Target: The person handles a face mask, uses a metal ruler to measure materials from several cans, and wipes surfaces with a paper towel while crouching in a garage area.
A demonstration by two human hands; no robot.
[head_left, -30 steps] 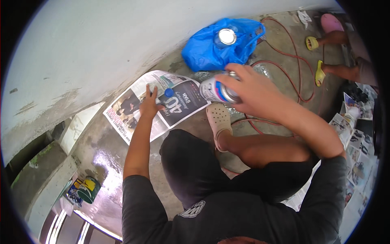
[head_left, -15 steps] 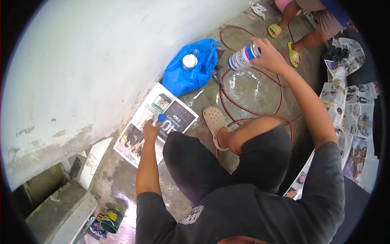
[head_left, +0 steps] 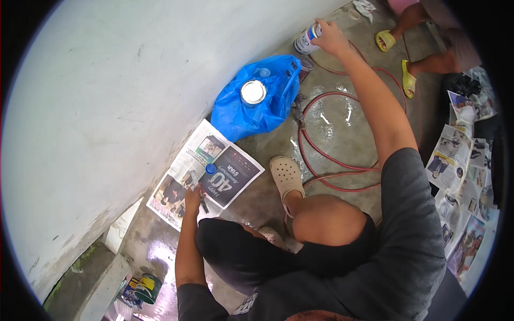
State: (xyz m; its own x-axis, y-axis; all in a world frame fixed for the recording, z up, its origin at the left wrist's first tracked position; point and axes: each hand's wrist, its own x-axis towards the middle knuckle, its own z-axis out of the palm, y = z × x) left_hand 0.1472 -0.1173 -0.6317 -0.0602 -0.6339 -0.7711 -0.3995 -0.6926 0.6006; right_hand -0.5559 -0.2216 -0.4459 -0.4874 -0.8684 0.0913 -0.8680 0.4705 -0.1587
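My right hand (head_left: 329,36) is stretched far out to the upper right and grips a white spray can (head_left: 306,40) with blue and red bands, held close to the concrete floor by the wall. Resting on a spread newspaper (head_left: 206,181) near my knee, my left hand (head_left: 193,199) has a small dark tool (head_left: 204,203) beside its fingers; whether it grips the tool is unclear. A small blue cap (head_left: 211,168) lies on the paper just beyond that hand. I am squatting in beige clogs (head_left: 286,176).
A blue plastic bag (head_left: 256,107) with a round tin (head_left: 252,92) on it lies by the white wall. A red hose (head_left: 332,134) loops over the wet floor. Another person's feet in yellow sandals (head_left: 408,77) are at upper right. Newspaper sheets (head_left: 460,176) cover the right side.
My right arm has swung the spray can from in front of my knees out toward the wall at upper right. My left hand has stayed on the newspaper.
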